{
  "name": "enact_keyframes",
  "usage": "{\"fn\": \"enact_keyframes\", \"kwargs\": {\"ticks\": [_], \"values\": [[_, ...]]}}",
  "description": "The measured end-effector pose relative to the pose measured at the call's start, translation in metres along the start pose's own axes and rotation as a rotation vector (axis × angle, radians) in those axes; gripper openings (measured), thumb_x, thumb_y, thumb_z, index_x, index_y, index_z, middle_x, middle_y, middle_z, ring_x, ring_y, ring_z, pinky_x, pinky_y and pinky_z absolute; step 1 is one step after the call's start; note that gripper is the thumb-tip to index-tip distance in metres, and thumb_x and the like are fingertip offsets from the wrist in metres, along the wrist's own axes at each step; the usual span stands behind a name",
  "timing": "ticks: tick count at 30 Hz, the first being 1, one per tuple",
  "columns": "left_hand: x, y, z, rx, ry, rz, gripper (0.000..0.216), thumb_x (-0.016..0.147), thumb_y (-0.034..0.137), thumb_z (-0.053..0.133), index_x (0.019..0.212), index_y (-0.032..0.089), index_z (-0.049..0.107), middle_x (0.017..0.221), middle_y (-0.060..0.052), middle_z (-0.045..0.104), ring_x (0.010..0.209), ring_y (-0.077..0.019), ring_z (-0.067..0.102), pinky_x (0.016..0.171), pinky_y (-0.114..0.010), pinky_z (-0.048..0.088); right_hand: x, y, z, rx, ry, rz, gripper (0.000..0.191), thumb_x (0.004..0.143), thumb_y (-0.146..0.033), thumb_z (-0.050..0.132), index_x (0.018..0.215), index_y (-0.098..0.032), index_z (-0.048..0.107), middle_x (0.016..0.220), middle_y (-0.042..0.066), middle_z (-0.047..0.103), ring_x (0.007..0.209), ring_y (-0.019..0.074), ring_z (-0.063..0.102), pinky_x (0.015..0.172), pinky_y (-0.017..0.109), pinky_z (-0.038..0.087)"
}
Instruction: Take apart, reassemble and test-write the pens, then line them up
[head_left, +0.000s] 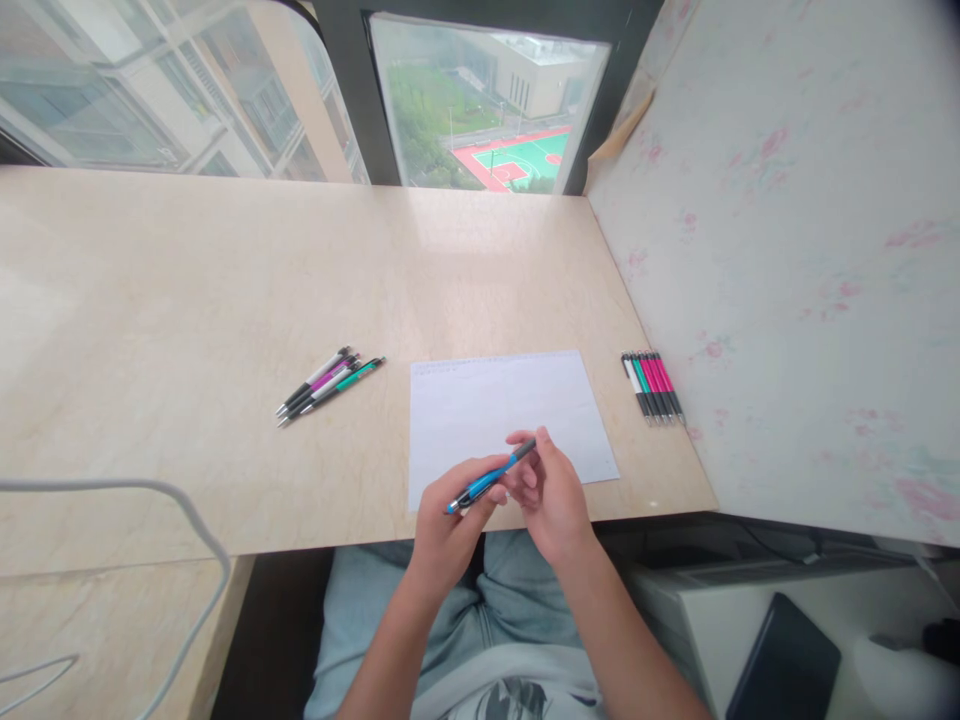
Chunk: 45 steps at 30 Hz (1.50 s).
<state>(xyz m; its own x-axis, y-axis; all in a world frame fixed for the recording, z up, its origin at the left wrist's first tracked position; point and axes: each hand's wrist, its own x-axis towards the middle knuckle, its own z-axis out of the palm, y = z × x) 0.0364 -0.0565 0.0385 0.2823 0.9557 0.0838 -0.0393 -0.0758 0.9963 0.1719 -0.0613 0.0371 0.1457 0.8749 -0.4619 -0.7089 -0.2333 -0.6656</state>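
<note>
A blue pen [491,479] with a dark grip is held at a slant between my two hands, over the near edge of a white sheet of paper [480,410]. My left hand [448,510] is closed around the pen's clip end, thumb and fingers pinching the barrel. At the other end, the fingertips of my right hand [553,495] pinch the dark grip near the tip. Small handwriting runs along the top of the sheet.
Several loose pens [330,385] lie in a pile left of the paper. To the right, several pens [652,388] stand in a neat row by the flowered wall [787,260]. A grey cable [187,510] curves over the left side. Windows border the far edge.
</note>
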Motion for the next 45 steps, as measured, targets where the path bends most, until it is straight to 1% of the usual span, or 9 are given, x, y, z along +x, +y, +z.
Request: {"fn": "enact_keyframes", "kwargs": {"ticks": [6,9,14,18,24,30,36,41,45], "values": [[-0.001,-0.002,0.003,0.114,0.014,0.172,0.028,0.088,0.014,0.065,0.113,0.025,0.073,0.1,-0.008,0.074,0.088,-0.0179,0.068,0.077,-0.028,0.052,-0.004,0.001,0.009,0.147,0.009,0.022,0.033,0.086,-0.047,0.068,0.076,-0.016,0.066,0.049,-0.009,0.036,0.042,0.0028,0.026,0.04,0.016,0.025],[-0.002,-0.01,0.017,-0.07,0.164,0.063,0.019,0.088,0.021,0.067,0.104,0.023,0.075,0.094,-0.007,0.073,0.084,-0.0166,0.066,0.077,-0.028,0.052,-0.005,0.004,0.014,0.138,0.054,-0.095,0.034,0.09,-0.047,0.063,0.077,-0.016,0.065,0.05,-0.009,0.037,0.043,0.0032,0.03,0.043,0.016,0.03],[0.003,-0.012,0.049,-0.636,0.412,-0.286,0.025,0.082,0.036,0.074,0.097,0.017,0.075,0.079,-0.005,0.071,0.071,-0.0132,0.064,0.071,-0.025,0.052,0.001,0.012,0.014,0.018,0.142,-0.292,0.037,0.093,-0.052,0.055,0.08,-0.018,0.063,0.051,-0.008,0.04,0.046,0.0074,0.044,0.045,0.02,0.039],[0.007,-0.003,0.056,-0.876,0.449,-0.425,0.027,0.078,0.035,0.078,0.095,0.014,0.074,0.076,-0.004,0.069,0.069,-0.0105,0.062,0.068,-0.021,0.052,0.005,0.017,0.009,-0.127,0.189,-0.38,0.039,0.095,-0.055,0.051,0.083,-0.019,0.062,0.054,-0.008,0.041,0.045,0.0083,0.047,0.042,0.021,0.04],[0.011,0.004,0.053,-0.994,0.437,-0.539,0.025,0.08,0.032,0.077,0.093,0.012,0.071,0.073,-0.002,0.066,0.06,-0.0069,0.058,0.06,-0.017,0.05,0.004,0.019,0.005,-0.351,0.192,-0.468,0.041,0.098,-0.053,0.043,0.086,-0.019,0.062,0.056,-0.007,0.044,0.04,0.0081,0.046,0.035,0.019,0.038],[0.014,0.01,0.05,-1.088,0.451,-0.644,0.024,0.077,0.028,0.08,0.087,0.01,0.069,0.07,0.0,0.064,0.055,-0.0044,0.055,0.053,-0.014,0.049,0.003,0.017,-0.003,-0.639,0.192,-0.685,0.037,0.102,-0.041,0.039,0.087,-0.019,0.064,0.054,-0.006,0.048,0.044,0.0091,0.048,0.041,0.02,0.041],[0.016,0.015,0.046,-1.162,0.443,-0.727,0.021,0.077,0.025,0.08,0.08,0.01,0.065,0.065,0.002,0.061,0.05,-0.0018,0.051,0.046,-0.011,0.044,-0.004,0.004,-0.01,-0.869,0.075,-0.889,0.031,0.1,-0.033,0.042,0.09,-0.021,0.069,0.058,-0.002,0.057,0.049,0.012,0.053,0.051,0.025,0.043],[0.016,0.016,0.048,-0.997,0.435,-0.676,0.03,0.076,0.036,0.08,0.072,0.012,0.062,0.062,0.003,0.058,0.049,-0.0024,0.048,0.047,-0.013,0.041,-0.003,0.002,-0.009,-0.715,0.028,-0.777,0.034,0.096,-0.046,0.049,0.086,-0.023,0.071,0.058,0.0,0.057,0.052,0.0136,0.051,0.054,0.028,0.042],[0.014,0.01,0.045,-0.672,0.439,-0.433,0.028,0.077,0.04,0.078,0.081,0.014,0.068,0.066,0.0,0.064,0.059,-0.0069,0.055,0.057,-0.017,0.046,0.0,0.006,-0.001,-0.299,0.084,-0.426,0.04,0.097,-0.052,0.047,0.083,-0.021,0.068,0.05,-0.004,0.046,0.045,0.0099,0.04,0.046,0.024,0.032]]}}
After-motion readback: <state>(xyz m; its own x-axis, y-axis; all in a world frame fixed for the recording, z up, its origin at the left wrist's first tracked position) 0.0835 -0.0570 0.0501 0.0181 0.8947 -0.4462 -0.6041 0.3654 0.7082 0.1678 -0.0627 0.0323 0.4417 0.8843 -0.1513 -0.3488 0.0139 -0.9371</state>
